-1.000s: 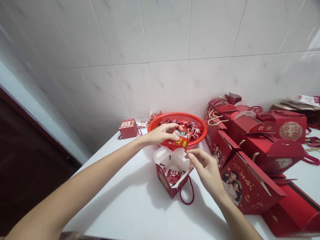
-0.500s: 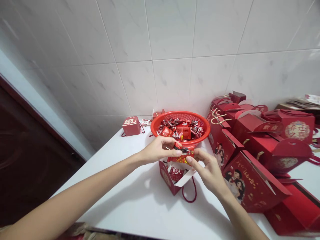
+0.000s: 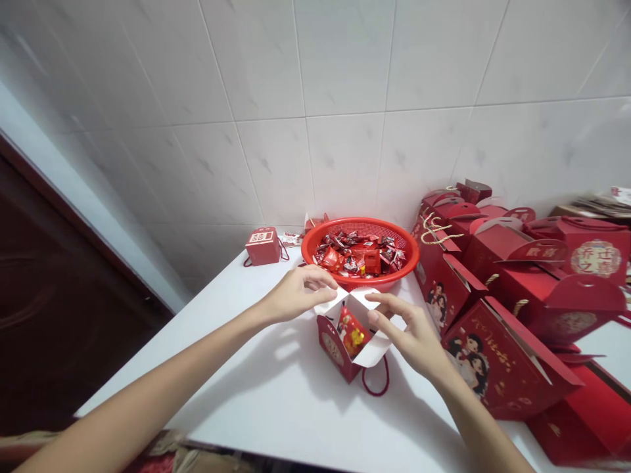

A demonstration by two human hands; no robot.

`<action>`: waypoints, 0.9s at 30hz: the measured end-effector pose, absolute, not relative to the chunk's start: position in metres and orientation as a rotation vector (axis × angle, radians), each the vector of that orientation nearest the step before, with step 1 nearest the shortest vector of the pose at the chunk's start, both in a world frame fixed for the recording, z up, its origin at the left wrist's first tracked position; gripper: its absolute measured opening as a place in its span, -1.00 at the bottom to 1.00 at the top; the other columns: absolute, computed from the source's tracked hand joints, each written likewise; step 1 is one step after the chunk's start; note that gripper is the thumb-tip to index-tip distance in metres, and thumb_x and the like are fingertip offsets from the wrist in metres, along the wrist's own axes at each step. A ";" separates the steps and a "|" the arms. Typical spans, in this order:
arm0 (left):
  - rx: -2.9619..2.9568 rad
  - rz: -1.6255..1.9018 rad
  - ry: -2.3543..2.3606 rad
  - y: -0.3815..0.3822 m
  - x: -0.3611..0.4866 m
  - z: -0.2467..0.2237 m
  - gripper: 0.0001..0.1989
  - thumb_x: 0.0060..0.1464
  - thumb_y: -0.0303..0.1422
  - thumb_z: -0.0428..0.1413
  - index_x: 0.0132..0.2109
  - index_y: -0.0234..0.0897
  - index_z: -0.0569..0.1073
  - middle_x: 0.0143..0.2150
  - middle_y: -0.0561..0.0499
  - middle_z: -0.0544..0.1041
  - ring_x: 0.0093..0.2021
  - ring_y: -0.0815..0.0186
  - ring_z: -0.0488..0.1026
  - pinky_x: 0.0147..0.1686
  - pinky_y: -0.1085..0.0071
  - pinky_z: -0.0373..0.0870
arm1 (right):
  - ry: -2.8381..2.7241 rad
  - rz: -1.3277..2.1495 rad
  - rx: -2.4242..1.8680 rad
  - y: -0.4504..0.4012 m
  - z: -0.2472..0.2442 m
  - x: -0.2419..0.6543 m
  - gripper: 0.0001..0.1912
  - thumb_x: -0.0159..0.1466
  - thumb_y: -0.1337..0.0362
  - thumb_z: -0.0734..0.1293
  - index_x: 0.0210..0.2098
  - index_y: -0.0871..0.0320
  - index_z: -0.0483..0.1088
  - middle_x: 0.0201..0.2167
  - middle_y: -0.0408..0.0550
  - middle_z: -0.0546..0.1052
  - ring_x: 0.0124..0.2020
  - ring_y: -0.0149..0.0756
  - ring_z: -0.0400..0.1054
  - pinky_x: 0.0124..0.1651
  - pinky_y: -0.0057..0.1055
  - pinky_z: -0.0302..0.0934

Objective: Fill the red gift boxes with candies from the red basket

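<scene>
A small red gift box [image 3: 340,351] with white inner flaps and a dark red cord handle stands opened on the table in front of me. Inside it lies a shiny red and yellow snack packet [image 3: 353,334]. My left hand [image 3: 300,292] has its thumb and fingers closed at the left rear flap. At the right rear flap, my right hand [image 3: 407,328] touches the box with its index finger and thumb, bent around the edge. Just behind the box is a red plastic basket [image 3: 359,284] of wrapped sweets [image 3: 340,256].
Many red gift boxes [image 3: 513,355] crowd the right side of the white table [image 3: 236,401], some with gold cord handles. One closed small red box [image 3: 263,247] sits at the back left. A tiled wall [image 3: 345,157] rises behind, and a dark door [image 3: 59,315] is on the left.
The snack packet has gone from my two hands into the gift box. Both hands have parted and are now at the box's flaps. The view has shifted slightly.
</scene>
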State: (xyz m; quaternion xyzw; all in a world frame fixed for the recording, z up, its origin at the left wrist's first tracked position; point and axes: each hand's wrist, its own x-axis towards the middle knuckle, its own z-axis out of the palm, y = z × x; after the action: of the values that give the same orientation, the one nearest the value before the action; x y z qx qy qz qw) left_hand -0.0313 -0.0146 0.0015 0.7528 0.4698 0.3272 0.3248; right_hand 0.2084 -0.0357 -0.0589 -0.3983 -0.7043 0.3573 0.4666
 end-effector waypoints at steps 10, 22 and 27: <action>1.986 0.655 1.273 -0.020 -0.047 0.000 -0.62 -0.12 -0.19 0.32 -0.10 -0.18 0.56 0.07 -0.09 0.47 0.06 0.10 0.42 0.06 0.13 0.36 | -1.649 0.751 -0.977 -0.032 -0.063 0.213 -0.77 0.24 0.11 0.38 -0.22 0.11 0.54 -0.16 0.01 0.62 -0.11 -0.14 0.49 -0.03 -0.25 0.34; 2.157 0.650 1.149 -0.029 -0.040 -0.002 -0.65 -0.08 -0.23 0.33 -0.10 -0.15 0.56 -0.03 -0.04 0.39 0.01 0.14 0.36 0.01 0.15 0.38 | -1.607 0.824 -1.011 -0.037 -0.065 0.207 -0.68 0.28 0.02 0.35 -0.22 0.12 0.57 -0.20 0.03 0.64 -0.17 -0.10 0.50 -0.07 -0.22 0.33; 2.148 0.690 1.004 -0.031 -0.035 -0.007 -0.60 0.01 -0.26 0.30 0.02 -0.15 0.51 0.06 -0.06 0.46 0.03 0.17 0.40 0.06 0.15 0.38 | -1.599 0.885 -0.997 -0.035 -0.066 0.208 -0.58 0.31 -0.06 0.29 -0.11 0.14 0.55 -0.11 0.07 0.63 -0.09 -0.06 0.50 -0.09 -0.24 0.35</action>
State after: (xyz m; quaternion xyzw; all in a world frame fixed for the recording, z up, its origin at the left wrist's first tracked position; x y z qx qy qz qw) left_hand -0.0349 -0.0315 -0.0068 0.8212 0.3837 0.2639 0.3298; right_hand 0.2081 -0.0352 -0.0656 -0.4134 -0.6628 0.3666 0.5053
